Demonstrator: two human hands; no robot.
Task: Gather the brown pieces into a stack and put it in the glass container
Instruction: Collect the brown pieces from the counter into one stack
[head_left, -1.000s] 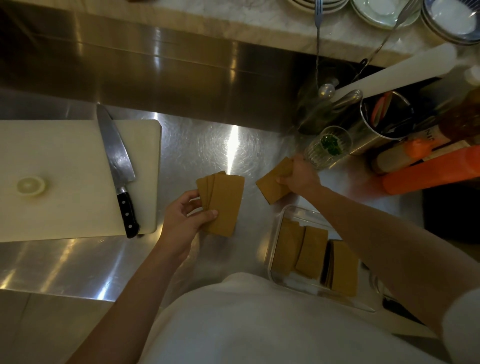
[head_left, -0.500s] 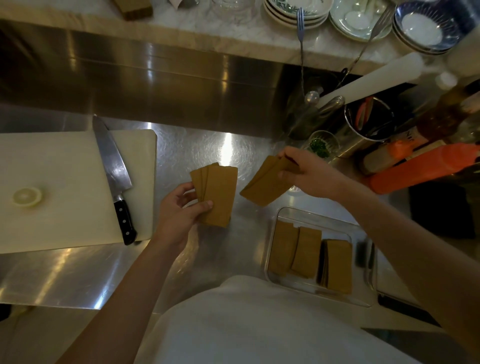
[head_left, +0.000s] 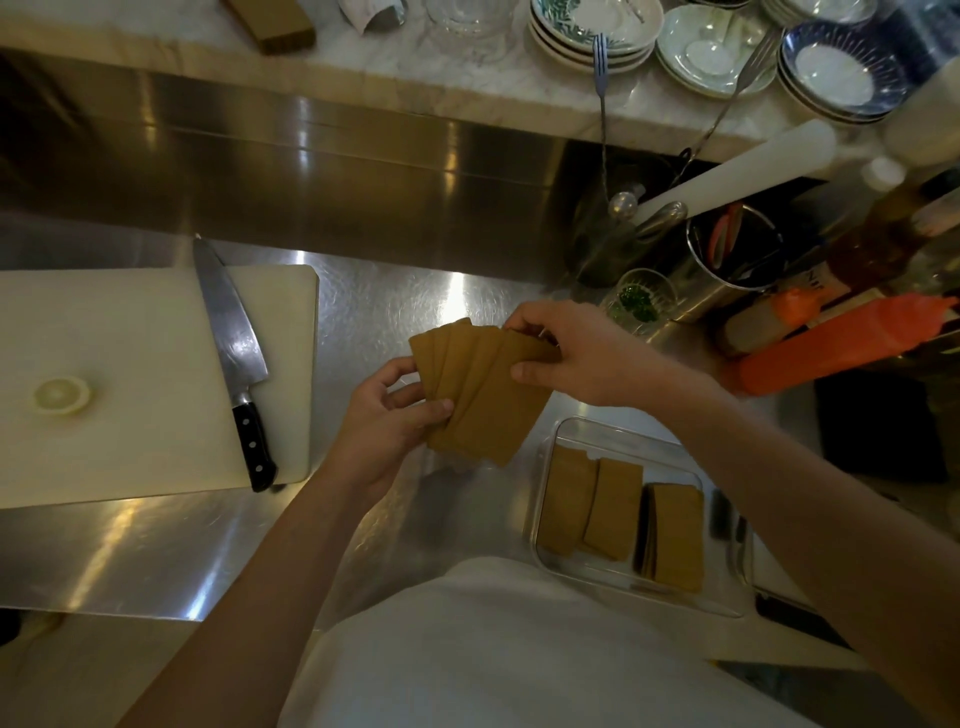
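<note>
A fanned stack of flat brown pieces (head_left: 483, 395) is held above the steel counter, in the middle of the view. My left hand (head_left: 387, 421) grips its lower left edge with thumb on top. My right hand (head_left: 582, 353) pinches the upper right end of the same stack. To the lower right stands the rectangular glass container (head_left: 727, 597), holding several more brown pieces (head_left: 613, 506), some leaning and one pile lying flat at its right end.
A white cutting board (head_left: 130, 384) lies at left with a chef's knife (head_left: 234, 353) and a lemon slice (head_left: 63, 397). Orange squeeze bottles (head_left: 841, 343), a small glass (head_left: 644, 301), a utensil pot (head_left: 727, 260) and a white roll crowd the right. Plates sit on the back ledge.
My right hand carried its brown pieces left from the counter and laid them onto the stack in my left hand. Both hands now hold one fanned stack.
</note>
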